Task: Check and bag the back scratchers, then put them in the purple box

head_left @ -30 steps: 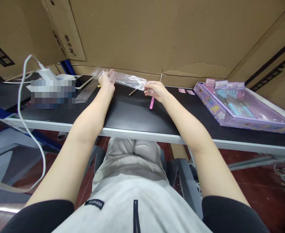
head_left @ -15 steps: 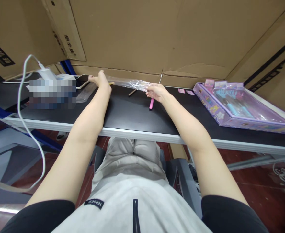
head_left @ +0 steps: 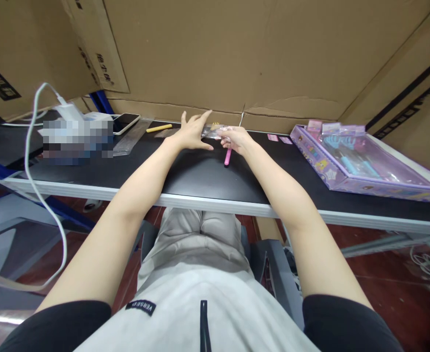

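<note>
My right hand (head_left: 239, 140) pinches a crumpled clear plastic bag (head_left: 215, 132) above the black table. To its left, my left hand (head_left: 191, 134) is open with fingers spread, close to the bag's other end; whether it touches the plastic I cannot tell. A pink handle (head_left: 228, 157) with a dark tip shows just below my right hand, its upper part hidden. Small yellow prongs (head_left: 215, 123) stick up behind the bag. Left of my left hand, a yellow stick (head_left: 159, 128) lies on the table near clear plastic sleeves (head_left: 132, 139).
A phone (head_left: 126, 123) lies at the back left, beside a blurred pile with a white charger (head_left: 68, 111) and cable. Two small pink cards (head_left: 272, 137) lie right of my hands. A purple display box (head_left: 347, 166) holds blue-handled packaged items. Cardboard walls (head_left: 215, 58) stand behind.
My left hand has moved right toward my right hand and spread its fingers. The plastic, stretched between both hands before, is now bunched near my right hand. The yellow stick and phone show fully.
</note>
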Demonstrator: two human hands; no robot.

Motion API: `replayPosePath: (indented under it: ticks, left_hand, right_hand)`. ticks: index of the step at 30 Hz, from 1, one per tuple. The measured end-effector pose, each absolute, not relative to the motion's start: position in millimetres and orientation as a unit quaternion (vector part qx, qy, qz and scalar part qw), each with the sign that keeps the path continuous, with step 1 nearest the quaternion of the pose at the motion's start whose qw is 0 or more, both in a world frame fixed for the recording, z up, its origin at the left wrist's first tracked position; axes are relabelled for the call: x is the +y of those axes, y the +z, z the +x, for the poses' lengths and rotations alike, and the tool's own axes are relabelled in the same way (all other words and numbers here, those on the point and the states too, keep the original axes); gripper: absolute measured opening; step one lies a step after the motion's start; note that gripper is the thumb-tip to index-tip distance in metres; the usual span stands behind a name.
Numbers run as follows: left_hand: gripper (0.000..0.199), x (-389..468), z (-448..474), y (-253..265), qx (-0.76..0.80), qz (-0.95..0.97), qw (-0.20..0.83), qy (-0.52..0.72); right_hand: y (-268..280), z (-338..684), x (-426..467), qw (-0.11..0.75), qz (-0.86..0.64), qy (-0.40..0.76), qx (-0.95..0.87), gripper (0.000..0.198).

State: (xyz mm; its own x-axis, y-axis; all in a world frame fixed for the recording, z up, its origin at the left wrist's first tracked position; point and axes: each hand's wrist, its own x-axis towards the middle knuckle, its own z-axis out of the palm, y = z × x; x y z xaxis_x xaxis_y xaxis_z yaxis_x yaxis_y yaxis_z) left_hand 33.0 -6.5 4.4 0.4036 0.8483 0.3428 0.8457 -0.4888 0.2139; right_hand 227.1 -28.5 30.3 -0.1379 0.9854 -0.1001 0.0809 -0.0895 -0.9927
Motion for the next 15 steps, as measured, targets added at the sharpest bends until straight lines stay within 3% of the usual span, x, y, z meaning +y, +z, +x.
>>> replayPosePath:
  ticks: [7, 15]
  left_hand:
    - [0.040, 17.2, 35.5, -21.1, 0.506, 0.837, 0.011, 0.210]
    - [0.020, 15.8, 39.8, -20.4, 0.490, 0.828, 0.014, 0.273]
  right_hand:
    - [28.3, 223.4, -28.5, 0.394, -0.553, 0.454, -0.577, 0.037]
    - [31.6, 228.2, -26.5, 0.374, -0.574, 0.425, -0.591, 0.025]
